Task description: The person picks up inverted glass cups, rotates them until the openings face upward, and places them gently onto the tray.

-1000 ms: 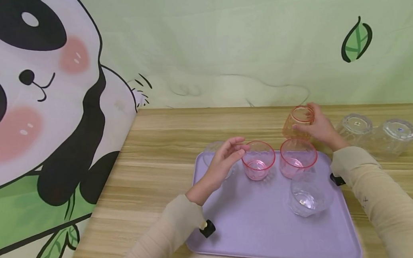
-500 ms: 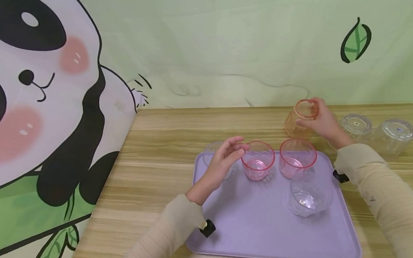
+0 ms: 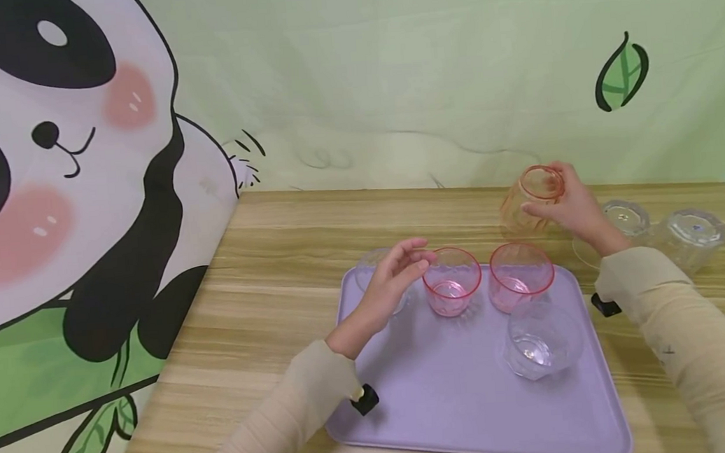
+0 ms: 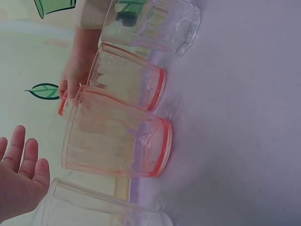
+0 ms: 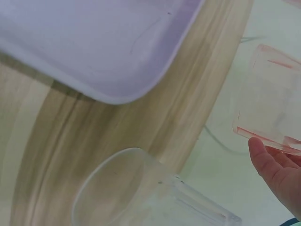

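Note:
My right hand (image 3: 581, 212) grips an orange-tinted clear cup (image 3: 517, 207) near its thick-rimmed end, which faces up. It holds the cup tilted, above the table behind the purple tray (image 3: 450, 403). In the right wrist view, the thumb and fingers pinch that end of the cup (image 5: 273, 101). My left hand (image 3: 388, 284) hovers with loosely bent fingers over a colourless cup (image 3: 366, 272) at the tray's back left, beside a pink cup (image 3: 452, 297). In the left wrist view, the left hand (image 4: 21, 183) holds nothing. A second pink cup (image 3: 512, 293) stands to the right.
Another colourless cup (image 3: 541, 347) stands upright on the tray's right side. Two clear cups, one (image 3: 694, 231) farther right than the other (image 3: 626, 218), stand upside down on the wooden table (image 3: 265, 275). A panda-printed cloth wall (image 3: 390, 77) rises behind the table's back edge.
My right hand has lifted the orange-tinted cup slightly and carried it to the right, away from the tray's back edge. The left hand stays almost still.

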Demonstrator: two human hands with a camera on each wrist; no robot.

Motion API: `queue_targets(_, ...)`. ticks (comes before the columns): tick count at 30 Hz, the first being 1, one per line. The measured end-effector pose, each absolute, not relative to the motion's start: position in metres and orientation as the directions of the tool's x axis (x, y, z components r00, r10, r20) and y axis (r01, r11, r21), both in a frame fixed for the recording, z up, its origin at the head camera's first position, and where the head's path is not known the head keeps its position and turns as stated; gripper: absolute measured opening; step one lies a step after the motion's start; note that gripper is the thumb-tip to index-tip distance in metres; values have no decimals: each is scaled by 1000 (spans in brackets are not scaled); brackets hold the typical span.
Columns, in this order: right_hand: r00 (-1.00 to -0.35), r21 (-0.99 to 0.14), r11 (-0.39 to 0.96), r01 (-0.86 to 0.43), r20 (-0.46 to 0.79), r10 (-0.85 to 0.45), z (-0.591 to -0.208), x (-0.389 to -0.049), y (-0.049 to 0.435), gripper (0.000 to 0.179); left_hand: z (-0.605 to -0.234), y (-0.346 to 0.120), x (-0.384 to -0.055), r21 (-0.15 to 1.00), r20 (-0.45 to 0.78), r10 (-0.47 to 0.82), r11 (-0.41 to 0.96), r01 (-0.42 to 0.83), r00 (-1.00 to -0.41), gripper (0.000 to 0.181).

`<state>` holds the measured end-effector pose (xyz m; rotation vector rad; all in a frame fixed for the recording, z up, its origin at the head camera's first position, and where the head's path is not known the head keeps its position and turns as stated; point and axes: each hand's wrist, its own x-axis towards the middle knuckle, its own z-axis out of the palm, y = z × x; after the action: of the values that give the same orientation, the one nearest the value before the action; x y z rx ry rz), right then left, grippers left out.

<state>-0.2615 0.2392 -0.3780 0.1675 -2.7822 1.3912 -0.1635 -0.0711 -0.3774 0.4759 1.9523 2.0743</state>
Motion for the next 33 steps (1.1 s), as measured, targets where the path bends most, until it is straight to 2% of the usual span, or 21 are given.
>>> queue_targets(18, -985, -750, 639, -172, 112, -133, -352, -248, 228, 86, -375, -68, -163, 997, 66, 391, -68, 43, -918, 39)
queue_targets(25, -976, -740, 637, -219, 162, -147, -343, -242, 220, 80, -375, -66, -163, 994, 95, 384, -85, 68, -918, 40)
queue_targets(33, -971, -756, 610, -235, 165, -170, -331, -230, 210, 75, -377, -64, -164, 993, 118, 363, -66, 101, -924, 42)
